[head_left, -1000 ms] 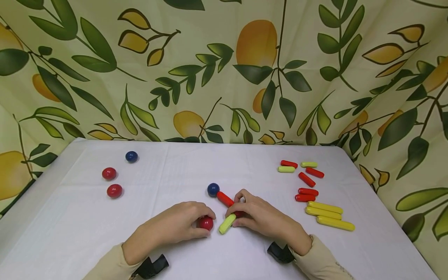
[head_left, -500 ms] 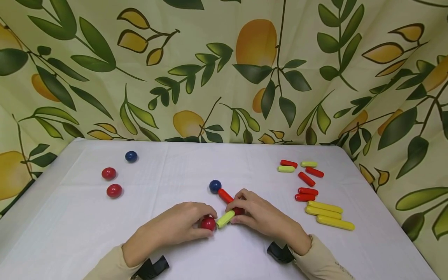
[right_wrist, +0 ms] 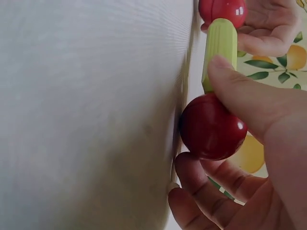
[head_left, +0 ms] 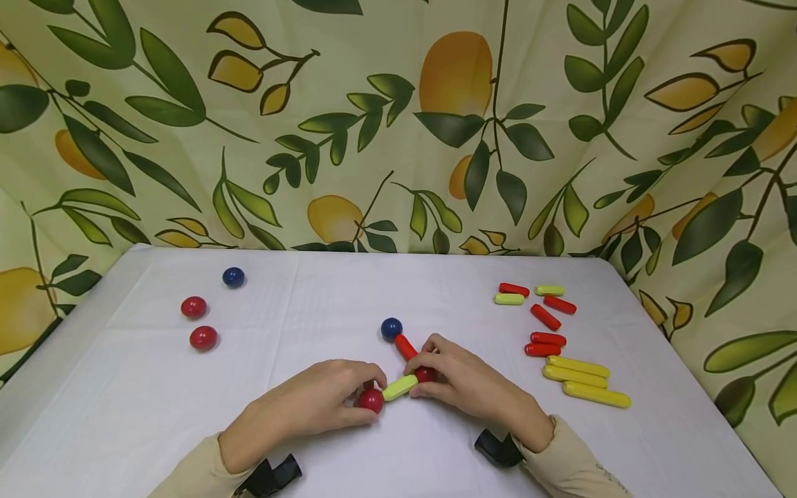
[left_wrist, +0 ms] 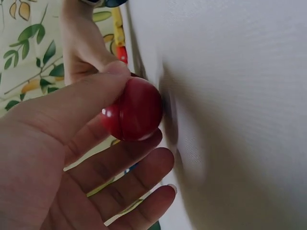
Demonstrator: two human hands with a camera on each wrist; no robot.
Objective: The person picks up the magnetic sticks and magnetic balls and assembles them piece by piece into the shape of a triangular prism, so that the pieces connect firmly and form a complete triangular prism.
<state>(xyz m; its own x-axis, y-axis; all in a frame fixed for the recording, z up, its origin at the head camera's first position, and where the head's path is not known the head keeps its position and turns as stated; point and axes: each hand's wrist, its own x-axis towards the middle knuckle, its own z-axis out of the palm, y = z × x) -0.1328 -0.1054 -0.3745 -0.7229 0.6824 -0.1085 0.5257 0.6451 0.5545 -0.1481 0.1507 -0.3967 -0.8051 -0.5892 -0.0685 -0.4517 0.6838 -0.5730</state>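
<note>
Left hand [head_left: 311, 404] pinches a red ball [head_left: 370, 400] on the white table [head_left: 311, 304], touching one end of a lime rod [head_left: 400, 387]. Right hand [head_left: 463, 384] pinches a second red ball [head_left: 425, 374] at the rod's other end. A red rod [head_left: 405, 346] and blue ball [head_left: 391, 328] extend beyond.

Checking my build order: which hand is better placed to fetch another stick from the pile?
Probably the right hand: the stick pile lies just to its right, while the left hand grips a red ball on the far side.
</note>
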